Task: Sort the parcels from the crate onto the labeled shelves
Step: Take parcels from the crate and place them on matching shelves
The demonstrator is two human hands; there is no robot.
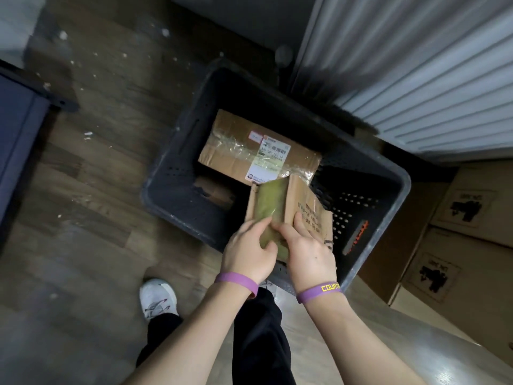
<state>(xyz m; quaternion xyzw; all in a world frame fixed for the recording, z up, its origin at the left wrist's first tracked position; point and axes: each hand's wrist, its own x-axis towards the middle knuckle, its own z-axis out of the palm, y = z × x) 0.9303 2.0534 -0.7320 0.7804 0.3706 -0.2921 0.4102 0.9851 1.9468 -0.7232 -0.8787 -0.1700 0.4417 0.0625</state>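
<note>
Brown cardboard wrapped with a band of greenish tape makes up the small parcel (pixel 294 207), which is held tilted above the near edge of the dark crate (pixel 155 195). Its taped near end is clasped by the left hand (pixel 247 254), whose fingers are curled round it. The right hand (pixel 308 254) grips it just beside the left, with two digits pressed on the top face and the rest hidden behind the parcel. A purple wristband (pixel 236 282) is worn on each wrist. Inside the crate a larger cardboard parcel (pixel 236 151) lies flat, with a white label (pixel 273 159) on it and clear tape across it. A third brown parcel (pixel 213 193) is seen in shadow beside it, lower down. The crate stands on a wood-patterned floor (pixel 97 162). A white shoe (pixel 158 298) is planted near the crate's near side. Stacked cartons (pixel 458 218) stand to the right, below a white ribbed panel (pixel 416 65)
</note>
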